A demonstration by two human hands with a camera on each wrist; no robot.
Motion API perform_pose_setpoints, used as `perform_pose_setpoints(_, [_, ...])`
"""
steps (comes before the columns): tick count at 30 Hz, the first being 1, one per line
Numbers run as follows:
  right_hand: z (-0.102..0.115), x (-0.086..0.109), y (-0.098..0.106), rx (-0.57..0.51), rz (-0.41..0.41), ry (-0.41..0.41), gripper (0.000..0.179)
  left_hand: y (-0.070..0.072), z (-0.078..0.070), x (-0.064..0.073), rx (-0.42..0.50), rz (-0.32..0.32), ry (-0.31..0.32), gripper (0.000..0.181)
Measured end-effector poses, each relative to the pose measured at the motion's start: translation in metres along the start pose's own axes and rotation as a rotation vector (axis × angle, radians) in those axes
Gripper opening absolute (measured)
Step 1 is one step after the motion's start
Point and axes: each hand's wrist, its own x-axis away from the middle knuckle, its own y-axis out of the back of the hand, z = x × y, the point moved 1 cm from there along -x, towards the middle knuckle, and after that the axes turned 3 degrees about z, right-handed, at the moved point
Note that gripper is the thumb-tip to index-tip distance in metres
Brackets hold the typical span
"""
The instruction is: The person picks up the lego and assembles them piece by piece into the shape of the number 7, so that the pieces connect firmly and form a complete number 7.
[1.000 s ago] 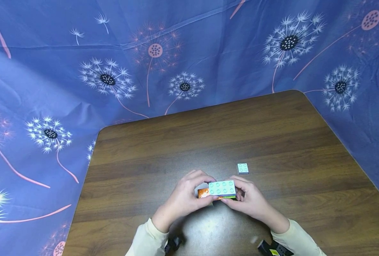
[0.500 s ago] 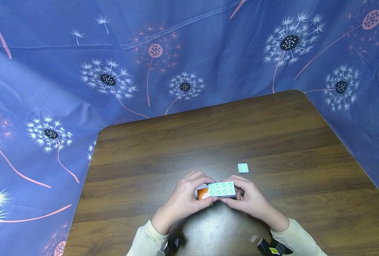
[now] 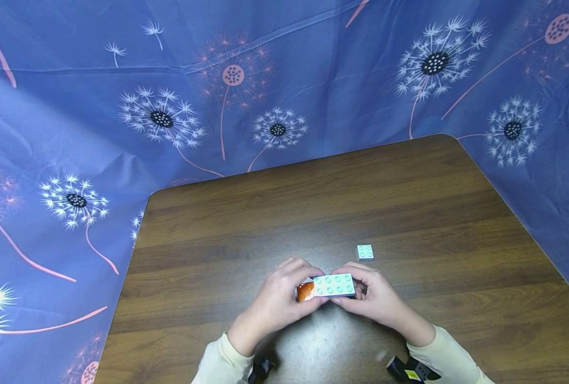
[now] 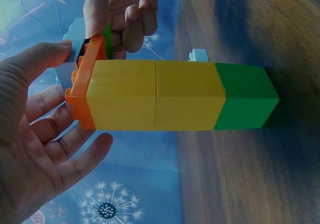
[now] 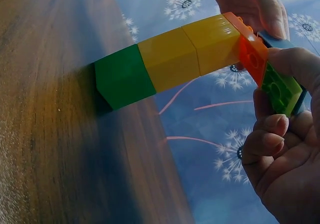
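Between the left hand [image 3: 281,288] and the right hand [image 3: 377,298], over the wooden surface [image 3: 265,224], a long light-blue brick [image 3: 334,285] lies studs up on top of a toy stack. Under it, an orange brick [image 4: 81,104] and a lime brick [image 5: 280,89] sit side by side, the orange toward the left hand, the lime toward the right. Below the orange brick come two yellow blocks [image 5: 170,61], one over the other, then a green block [image 5: 125,76] at the foot; whether that foot touches the surface, I cannot tell.

The left hand pinches the top of the stack, thumb on the light-blue brick's near side, some fingers round the far side, the others spread just beside the orange brick. The right hand pinches the opposite end, its thumb at the lime brick and its other fingers bent close against it. Beyond the right hand, a small light-blue block [image 3: 365,252] lies on the surface, apart from the fingers.
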Motion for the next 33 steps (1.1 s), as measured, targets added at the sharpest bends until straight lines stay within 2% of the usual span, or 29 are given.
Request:
perform_pose_setpoints(7, [0.027,-0.008,0.002,0.018,0.006,0.007,0.039,0.001,-0.002,0.0,-0.047,-0.003,0.005,0.028])
perform_pose_setpoints(18, [0.028,-0.008,0.002,0.017,0.014,0.014,0.038,0.003,-0.002,0.002,-0.06,0.003,-0.013,0.031])
perform_pose_setpoints(26, [-0.004,0.0,-0.001,-0.022,0.019,0.049,0.042,0.004,-0.005,0.001,-0.088,0.061,0.028,0.029])
perform_pose_setpoints(33, [-0.011,0.003,-0.001,-0.05,0.015,0.091,0.043,0.006,-0.007,-0.001,-0.091,0.085,0.033,0.028])
